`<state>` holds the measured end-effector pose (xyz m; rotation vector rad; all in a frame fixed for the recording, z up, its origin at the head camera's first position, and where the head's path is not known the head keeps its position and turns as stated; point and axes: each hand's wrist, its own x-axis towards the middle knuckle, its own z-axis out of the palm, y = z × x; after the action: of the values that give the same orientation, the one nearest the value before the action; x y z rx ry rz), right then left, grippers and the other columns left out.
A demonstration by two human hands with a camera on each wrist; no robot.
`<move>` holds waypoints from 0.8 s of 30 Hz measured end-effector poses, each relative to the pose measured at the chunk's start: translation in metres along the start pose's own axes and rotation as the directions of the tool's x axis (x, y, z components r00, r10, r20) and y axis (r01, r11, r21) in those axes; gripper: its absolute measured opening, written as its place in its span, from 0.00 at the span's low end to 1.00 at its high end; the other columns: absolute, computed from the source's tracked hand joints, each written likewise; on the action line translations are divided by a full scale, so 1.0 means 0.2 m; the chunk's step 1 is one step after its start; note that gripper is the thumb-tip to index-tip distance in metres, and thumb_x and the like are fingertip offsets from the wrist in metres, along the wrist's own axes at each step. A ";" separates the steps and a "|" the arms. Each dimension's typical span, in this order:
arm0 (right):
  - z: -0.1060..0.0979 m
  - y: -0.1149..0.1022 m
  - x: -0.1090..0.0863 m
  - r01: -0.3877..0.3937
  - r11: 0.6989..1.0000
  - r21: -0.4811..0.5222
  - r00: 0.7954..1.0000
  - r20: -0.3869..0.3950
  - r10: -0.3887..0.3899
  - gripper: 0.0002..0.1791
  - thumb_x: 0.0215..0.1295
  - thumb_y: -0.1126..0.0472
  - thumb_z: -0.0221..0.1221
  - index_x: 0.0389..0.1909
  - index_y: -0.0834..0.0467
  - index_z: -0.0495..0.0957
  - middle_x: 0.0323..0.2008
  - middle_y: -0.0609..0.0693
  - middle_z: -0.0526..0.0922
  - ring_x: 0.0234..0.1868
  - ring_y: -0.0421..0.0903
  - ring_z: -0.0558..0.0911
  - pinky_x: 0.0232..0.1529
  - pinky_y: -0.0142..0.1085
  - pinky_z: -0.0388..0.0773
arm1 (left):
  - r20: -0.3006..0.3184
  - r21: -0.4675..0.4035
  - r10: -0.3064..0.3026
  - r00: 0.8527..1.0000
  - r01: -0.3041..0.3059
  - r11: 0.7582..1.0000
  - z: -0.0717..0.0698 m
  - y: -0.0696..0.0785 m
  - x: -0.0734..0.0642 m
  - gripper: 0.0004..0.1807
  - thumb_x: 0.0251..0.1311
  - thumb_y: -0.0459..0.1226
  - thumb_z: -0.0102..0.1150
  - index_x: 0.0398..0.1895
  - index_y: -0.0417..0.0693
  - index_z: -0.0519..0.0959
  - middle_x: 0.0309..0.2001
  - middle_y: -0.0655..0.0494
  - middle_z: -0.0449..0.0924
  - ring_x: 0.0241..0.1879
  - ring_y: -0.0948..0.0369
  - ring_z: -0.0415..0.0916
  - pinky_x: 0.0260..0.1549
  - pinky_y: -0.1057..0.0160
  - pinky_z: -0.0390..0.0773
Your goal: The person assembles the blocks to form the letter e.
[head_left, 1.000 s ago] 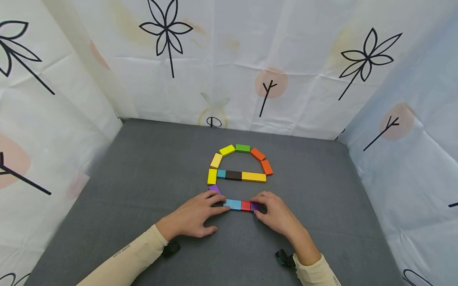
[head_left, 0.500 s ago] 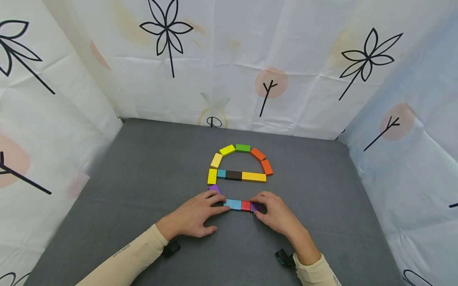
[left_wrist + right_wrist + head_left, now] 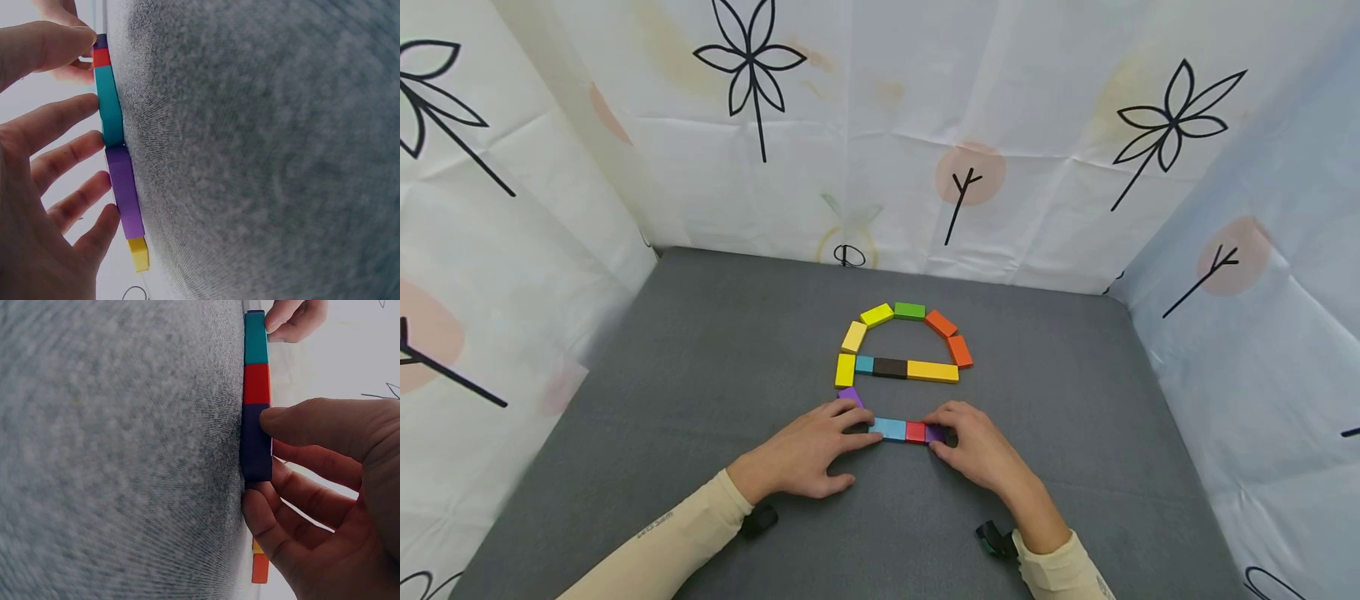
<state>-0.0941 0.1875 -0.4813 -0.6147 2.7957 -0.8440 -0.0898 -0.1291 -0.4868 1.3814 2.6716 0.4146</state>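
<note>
Wooden blocks form a lower-case "e" shape on the grey table. My left hand (image 3: 805, 454) spreads its fingers over the lower left bend, fingertips on the purple block (image 3: 125, 194) and the light blue block (image 3: 889, 429); part of the bend is hidden beneath it. A red block (image 3: 915, 432) joins the blue one on its right. At the end of this bottom row, my right hand (image 3: 981, 454) pinches a dark purple block (image 3: 256, 440), thumb on the near side and fingers on the far side.
Above the hands run a crossbar with a black block (image 3: 891, 368) and a long yellow block (image 3: 932, 372), and an arch with a green block (image 3: 909, 312) and an orange block (image 3: 959, 352). White patterned cloth (image 3: 880, 133) hangs around the grey table (image 3: 737, 333).
Almost nothing differs. My right thumb shifts very slightly left along the dark purple block; the left hand and the other blocks stay put.
</note>
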 end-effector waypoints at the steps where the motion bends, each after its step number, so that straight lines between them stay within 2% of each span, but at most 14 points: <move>1: 0.00 0.00 0.00 0.000 1.000 -0.002 1.000 0.000 0.000 0.17 0.65 0.66 0.76 0.54 0.54 0.90 0.49 0.43 0.85 0.51 0.46 0.81 0.56 0.50 0.82 | -0.003 0.001 0.002 1.000 -0.002 1.000 0.00 0.00 0.00 0.34 0.68 0.53 0.70 0.76 0.59 0.79 0.73 0.55 0.71 0.72 0.53 0.65 0.70 0.47 0.71; 10: -0.01 -0.02 0.00 0.002 1.000 -0.013 1.000 -0.001 -0.002 0.16 0.64 0.66 0.77 0.53 0.54 0.91 0.49 0.43 0.85 0.50 0.45 0.81 0.53 0.49 0.82 | -0.033 0.003 0.008 0.999 -0.008 1.000 0.00 0.00 -0.01 0.34 0.67 0.53 0.70 0.76 0.58 0.79 0.73 0.55 0.72 0.71 0.53 0.66 0.69 0.48 0.73; 20: -0.01 -0.03 0.02 0.003 1.000 -0.011 1.000 0.005 -0.003 0.16 0.65 0.65 0.76 0.53 0.54 0.90 0.49 0.44 0.85 0.50 0.46 0.81 0.54 0.50 0.82 | -0.032 0.014 0.008 0.999 -0.008 1.000 -0.01 -0.01 -0.01 0.34 0.66 0.52 0.72 0.75 0.58 0.80 0.72 0.54 0.73 0.71 0.52 0.66 0.70 0.48 0.72; 24: 0.00 -0.03 0.00 -0.019 1.000 -0.003 1.000 0.020 0.019 0.16 0.65 0.65 0.76 0.52 0.53 0.90 0.49 0.43 0.85 0.49 0.45 0.80 0.54 0.49 0.81 | -0.037 0.030 0.021 0.999 -0.020 0.999 0.00 0.00 -0.01 0.34 0.65 0.52 0.72 0.74 0.59 0.81 0.71 0.55 0.74 0.69 0.52 0.68 0.70 0.48 0.72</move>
<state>-0.0922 0.1822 -0.4783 -0.5920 2.7814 -0.8258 -0.0887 -0.1315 -0.4876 1.4239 2.7065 0.4088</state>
